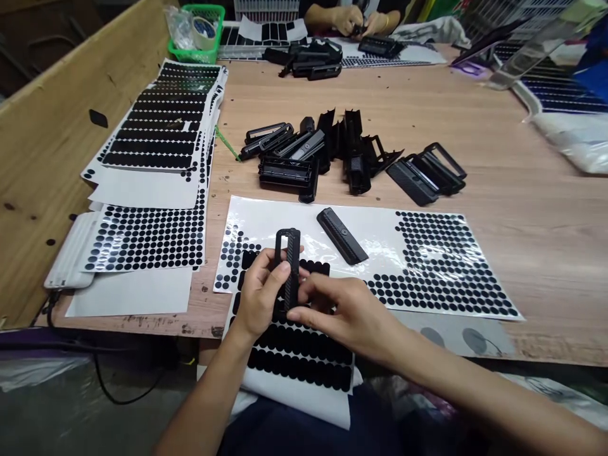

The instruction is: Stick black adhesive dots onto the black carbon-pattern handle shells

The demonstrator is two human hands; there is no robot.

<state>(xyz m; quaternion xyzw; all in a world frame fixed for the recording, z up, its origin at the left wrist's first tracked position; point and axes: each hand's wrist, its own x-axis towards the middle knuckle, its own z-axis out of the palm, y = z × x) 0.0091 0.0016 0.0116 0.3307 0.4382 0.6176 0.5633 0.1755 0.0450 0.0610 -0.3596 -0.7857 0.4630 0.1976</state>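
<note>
Between my hands is a black plastic part (293,266) with a slotted frame and a carbon-like pattern, held nearly upright. My left hand (260,291) is closed round its left side, thumb across the front. With thumb and fingers, my right hand (339,307) grips the lower right edge of the same part; some fingertips are hidden behind it. Under my hands lies a sheet of black stickers (304,354), hanging over the table edge. A second black patterned part (342,235) rests on a white sheet of round black dots (444,266) just beyond.
Black plastic parts (289,172) lie heaped across the mid-table. Stacked sticker sheets (156,120) sit at left beside a wooden board (71,95) and a white device (73,250). A green basket (219,38) holds tape. Across the table, another person's hands (349,20) handle a dark item.
</note>
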